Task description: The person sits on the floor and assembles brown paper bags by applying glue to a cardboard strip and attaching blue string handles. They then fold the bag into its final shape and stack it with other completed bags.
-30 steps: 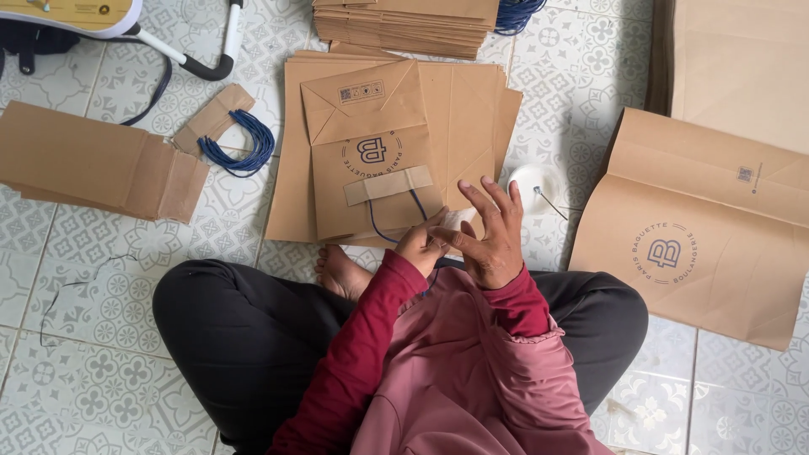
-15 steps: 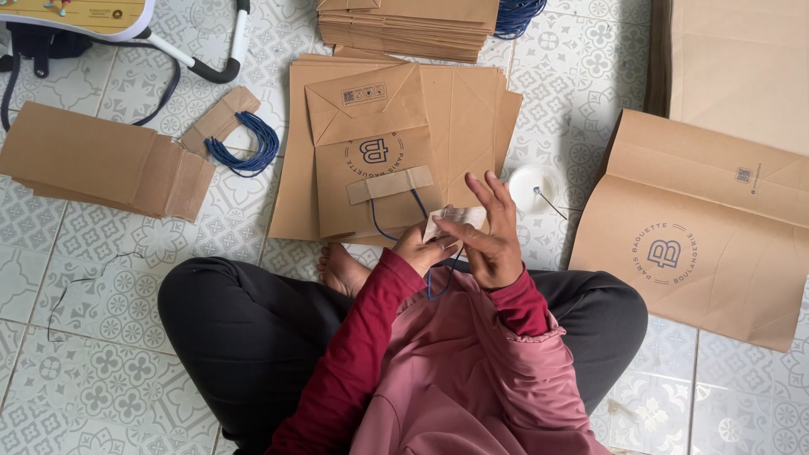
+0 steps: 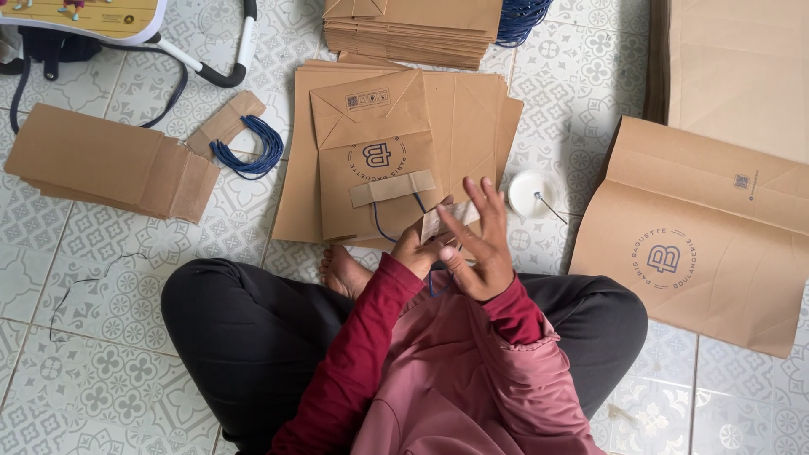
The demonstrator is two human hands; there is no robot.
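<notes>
Centrally, flat bag (image 3: 375,160) lies on floor; left hand (image 3: 415,250) pinches paper strip (image 3: 447,217), right hand (image 3: 476,244) spread open against it.

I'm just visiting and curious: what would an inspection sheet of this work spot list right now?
Surface: patterned tile floor; the person sits cross-legged on it.
Job's things: small paper strip with blue cord hanging below it, at the hands; flat brown paper bag in front with a strip and cord already fixed on.
Clutter: bag stack at top; folded bags at left; large bags at right; white round dish.
Grip: left hand pinches the paper strip; right hand held up against it, fingers spread.
Cables: bundle of blue cords on a card piece; more blue cords at top.
Surroundings: white-framed object at top left; dark strap.
</notes>
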